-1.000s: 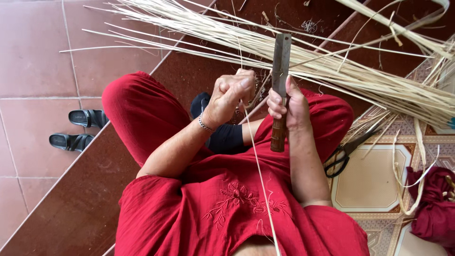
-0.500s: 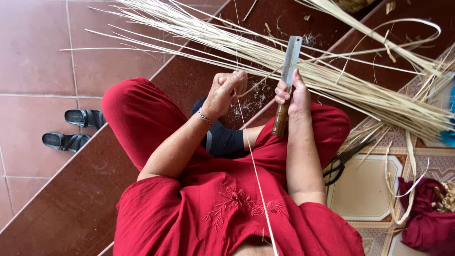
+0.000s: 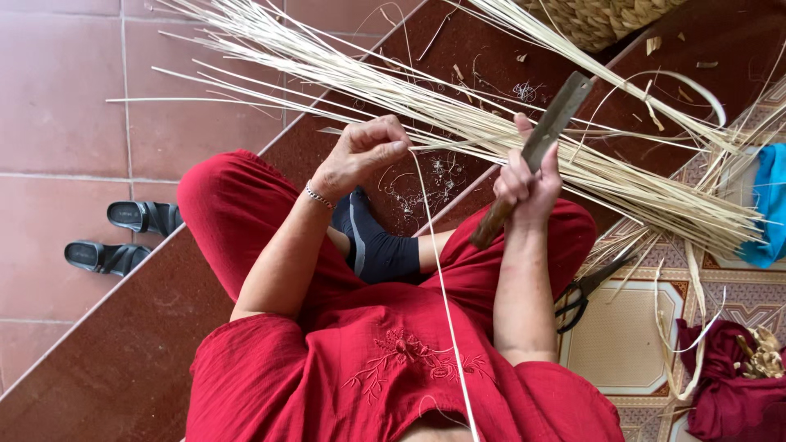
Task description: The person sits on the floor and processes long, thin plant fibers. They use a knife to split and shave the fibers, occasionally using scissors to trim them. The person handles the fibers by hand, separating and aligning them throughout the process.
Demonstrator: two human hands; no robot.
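I sit cross-legged in red clothes on a tiled floor. My left hand [image 3: 360,154] pinches a long pale cane strip [image 3: 442,303] that runs down over my lap. In my right hand [image 3: 528,187] is a flat-bladed knife [image 3: 547,133] with a wooden handle, the blade tilted up and to the right. A big bundle of thin cane strips [image 3: 524,139] lies across the floor just beyond both hands. Fine shavings [image 3: 426,176] are scattered on the floor below my left hand.
Black scissors [image 3: 585,286] lie by my right knee. A pair of black sandals [image 3: 123,233] stands at the left. A woven basket [image 3: 606,18] is at the top, a blue cloth [image 3: 770,205] at the right edge, a dark red cloth bundle [image 3: 729,393] bottom right.
My hands have moved apart: the right hand swung the knife out to the right and tilted it, while the left hand keeps pinching the strip. The view has drifted slightly.
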